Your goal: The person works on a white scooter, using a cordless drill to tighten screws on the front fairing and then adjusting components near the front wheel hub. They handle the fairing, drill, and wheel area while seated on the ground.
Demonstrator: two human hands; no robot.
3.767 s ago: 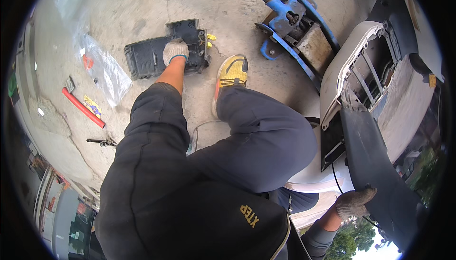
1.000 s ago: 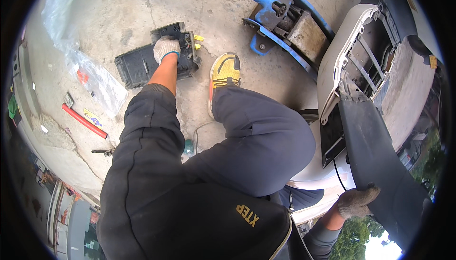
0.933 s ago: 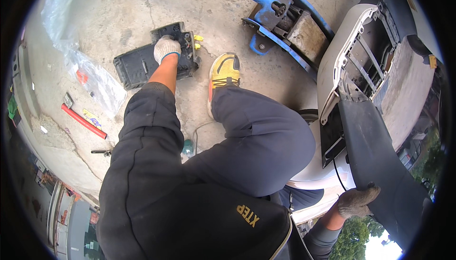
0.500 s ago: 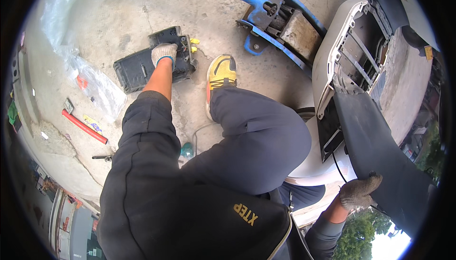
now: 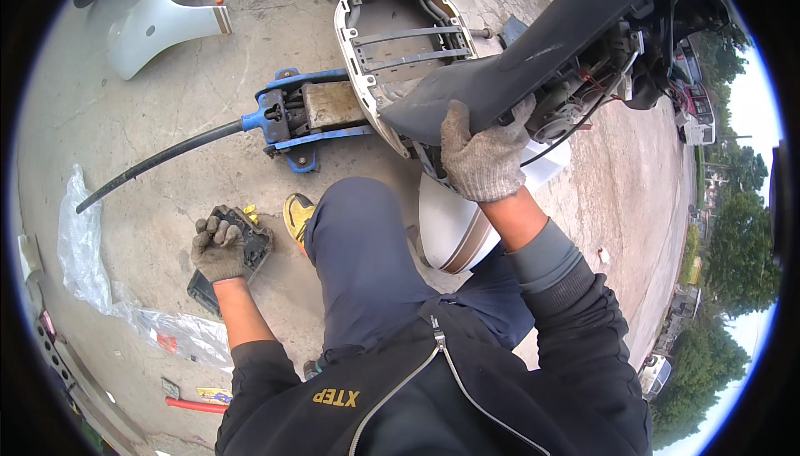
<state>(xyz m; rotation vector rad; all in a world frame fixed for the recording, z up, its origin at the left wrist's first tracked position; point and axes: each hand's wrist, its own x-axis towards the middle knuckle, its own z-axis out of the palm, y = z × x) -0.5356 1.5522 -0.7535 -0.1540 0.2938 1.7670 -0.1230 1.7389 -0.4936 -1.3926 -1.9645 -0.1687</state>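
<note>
My left hand [image 5: 219, 246], in a grey knit glove, is turned with curled fingers just over a black plastic tray-like part [image 5: 254, 256] on the floor; I cannot make out whether something is inside them. My right hand [image 5: 483, 156], also gloved, grips the lower edge of a long dark grey plastic panel [image 5: 542, 56] with wiring and metal parts on its underside. The panel joins a pale open frame [image 5: 354, 47] with metal crossbars, part of a vehicle. Below my right hand is a white curved body panel with a brown stripe [image 5: 446, 235].
A blue floor jack [image 5: 296, 89] with a long black handle sits under the frame. A white fender [image 5: 150, 31] lies at upper left. A plastic sheet [image 5: 83, 264], a red hose [image 5: 192, 405] and small items lie at left. Parked vehicles and trees line the right.
My view has swung right and up toward the vehicle. My left hand has turned over with fingers curled up above the black part; my right hand still grips the dark panel.
</note>
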